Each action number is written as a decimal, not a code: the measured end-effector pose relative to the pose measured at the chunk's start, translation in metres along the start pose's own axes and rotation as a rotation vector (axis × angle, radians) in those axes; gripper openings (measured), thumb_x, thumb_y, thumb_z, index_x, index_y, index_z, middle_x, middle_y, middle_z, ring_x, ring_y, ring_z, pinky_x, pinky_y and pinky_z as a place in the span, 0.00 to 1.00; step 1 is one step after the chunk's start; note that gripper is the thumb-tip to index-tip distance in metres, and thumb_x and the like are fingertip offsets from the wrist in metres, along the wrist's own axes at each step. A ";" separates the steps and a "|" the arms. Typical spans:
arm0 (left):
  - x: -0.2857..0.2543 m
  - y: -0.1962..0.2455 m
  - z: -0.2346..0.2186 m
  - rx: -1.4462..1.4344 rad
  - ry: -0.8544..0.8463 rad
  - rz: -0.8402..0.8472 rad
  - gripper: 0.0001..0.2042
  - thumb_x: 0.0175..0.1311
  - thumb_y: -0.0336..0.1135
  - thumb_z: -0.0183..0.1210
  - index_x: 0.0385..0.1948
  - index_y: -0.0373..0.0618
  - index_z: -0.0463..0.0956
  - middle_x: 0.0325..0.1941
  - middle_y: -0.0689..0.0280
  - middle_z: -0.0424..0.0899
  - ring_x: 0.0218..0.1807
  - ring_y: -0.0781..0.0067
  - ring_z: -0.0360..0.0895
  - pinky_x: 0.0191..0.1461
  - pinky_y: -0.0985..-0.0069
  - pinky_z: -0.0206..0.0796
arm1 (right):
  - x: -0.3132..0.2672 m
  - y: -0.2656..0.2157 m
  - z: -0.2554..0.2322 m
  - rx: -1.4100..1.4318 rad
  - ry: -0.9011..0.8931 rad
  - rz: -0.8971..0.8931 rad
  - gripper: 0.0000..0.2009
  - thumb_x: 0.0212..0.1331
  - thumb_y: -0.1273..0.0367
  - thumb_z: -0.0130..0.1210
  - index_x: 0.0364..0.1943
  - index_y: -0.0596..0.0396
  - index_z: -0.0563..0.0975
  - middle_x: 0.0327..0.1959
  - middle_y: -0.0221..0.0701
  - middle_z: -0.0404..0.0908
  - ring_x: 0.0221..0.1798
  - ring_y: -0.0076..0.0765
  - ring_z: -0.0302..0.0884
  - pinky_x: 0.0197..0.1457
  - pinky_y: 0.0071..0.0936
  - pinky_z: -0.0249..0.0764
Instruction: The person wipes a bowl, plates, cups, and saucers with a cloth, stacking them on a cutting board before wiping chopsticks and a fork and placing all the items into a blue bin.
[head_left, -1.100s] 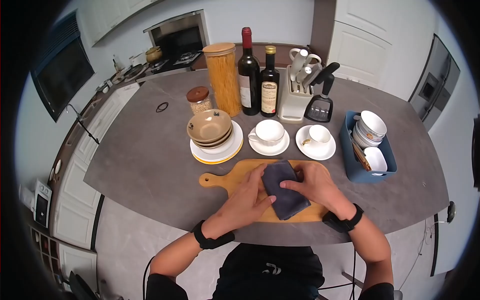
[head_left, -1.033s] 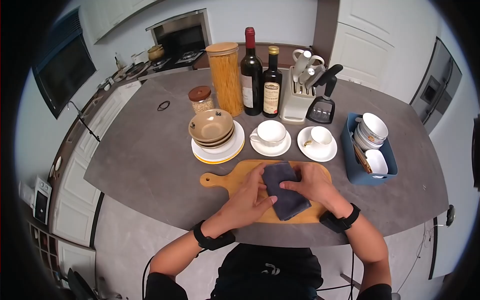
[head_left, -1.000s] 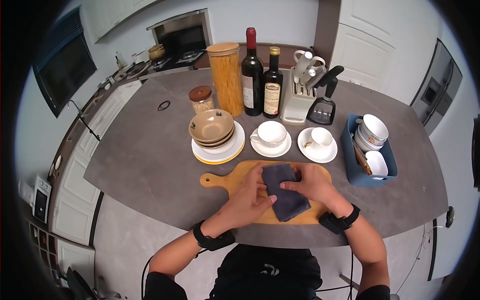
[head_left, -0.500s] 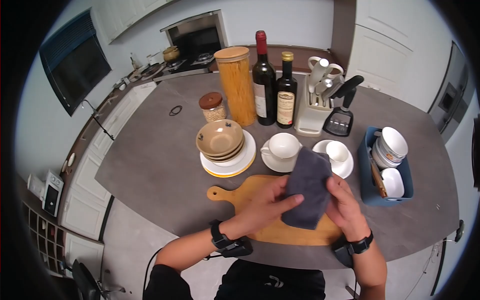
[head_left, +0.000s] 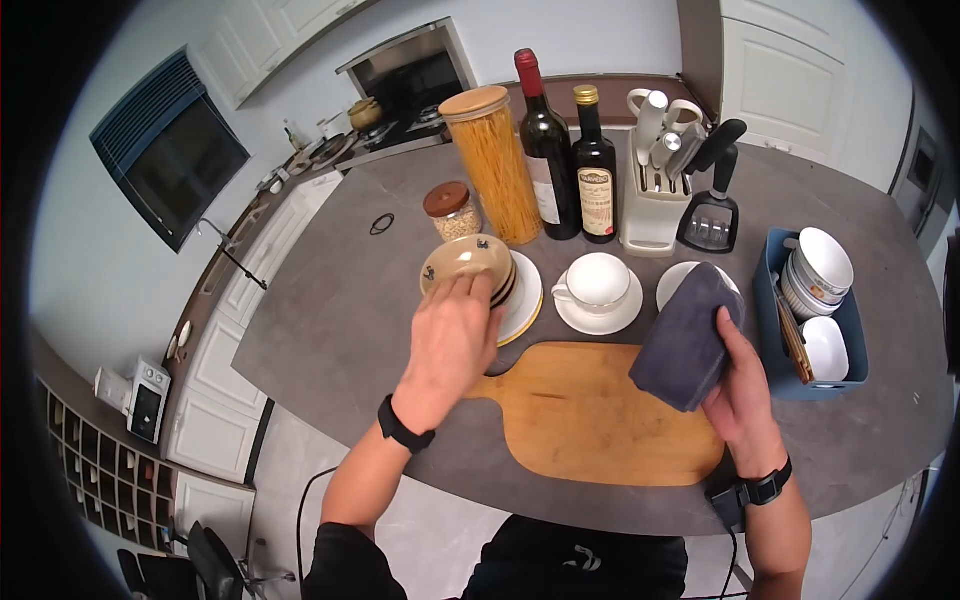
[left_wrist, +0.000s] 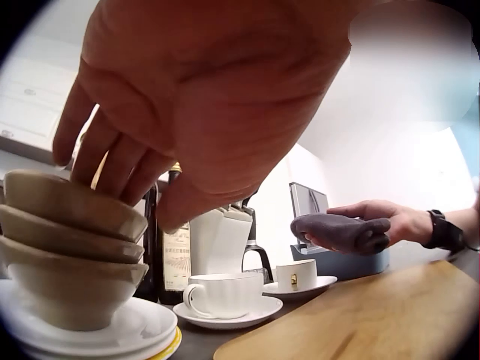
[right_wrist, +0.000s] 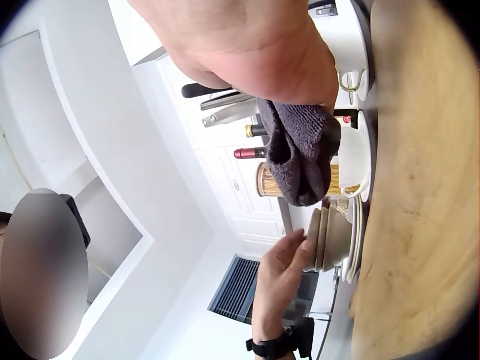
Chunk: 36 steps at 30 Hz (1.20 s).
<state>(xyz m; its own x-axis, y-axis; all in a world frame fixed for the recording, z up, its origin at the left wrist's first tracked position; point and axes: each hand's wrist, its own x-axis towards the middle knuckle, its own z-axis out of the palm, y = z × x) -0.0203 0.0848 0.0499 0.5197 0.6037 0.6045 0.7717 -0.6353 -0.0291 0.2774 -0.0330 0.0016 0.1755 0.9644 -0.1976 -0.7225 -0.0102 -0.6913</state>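
My left hand reaches over the stack of beige bowls, its fingertips right at the top bowl's near rim. In the left wrist view the fingers point down behind that rim, and the thumb hangs apart from the bowls. Under the stack are white plates, with a yellow edge showing below. Above the right end of the wooden cutting board, my right hand holds a folded dark grey cloth, thumb on top of it. The cloth hides the small cup and most of its saucer in the head view.
A white cup on a saucer stands mid-table. Behind are a pasta jar, a wine bottle, a second dark bottle and a knife block. A blue bin with bowls stands at the right.
The cloth has been lifted off the cutting board and carried right in my right hand. My left hand has let go of it and moved left to the bowls. The head view has shifted.
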 end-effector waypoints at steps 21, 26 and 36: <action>0.052 0.069 -0.022 -1.695 -0.530 -0.342 0.11 0.78 0.32 0.53 0.54 0.40 0.77 0.46 0.69 0.85 0.46 0.78 0.83 0.51 0.77 0.76 | 0.006 -0.044 0.077 -1.294 -0.139 -1.485 0.25 0.47 0.80 0.63 0.55 0.58 0.82 0.48 0.41 0.81 0.46 0.49 0.81 0.49 0.36 0.78; 0.065 0.097 -0.008 -1.652 -0.546 -0.499 0.23 0.65 0.16 0.49 0.63 0.43 0.69 0.57 0.68 0.79 0.54 0.78 0.78 0.52 0.76 0.75 | 0.013 -0.062 0.074 -1.470 -0.158 -1.592 0.27 0.46 0.75 0.65 0.57 0.55 0.82 0.52 0.39 0.81 0.53 0.50 0.80 0.56 0.43 0.77; 0.080 0.085 0.001 -1.713 -0.611 -0.148 0.20 0.74 0.18 0.48 0.67 0.35 0.65 0.57 0.63 0.83 0.59 0.79 0.79 0.62 0.77 0.70 | 0.028 -0.053 0.066 -1.256 -0.153 -1.053 0.21 0.68 0.69 0.58 0.65 0.53 0.76 0.72 0.46 0.71 0.71 0.55 0.71 0.73 0.42 0.66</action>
<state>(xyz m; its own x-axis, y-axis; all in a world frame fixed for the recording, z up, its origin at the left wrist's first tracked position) 0.0874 0.0795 0.0948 0.8393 0.5159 0.1715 -0.1606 -0.0661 0.9848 0.2760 0.0116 0.0786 0.0896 0.6997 0.7088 0.6389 0.5055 -0.5798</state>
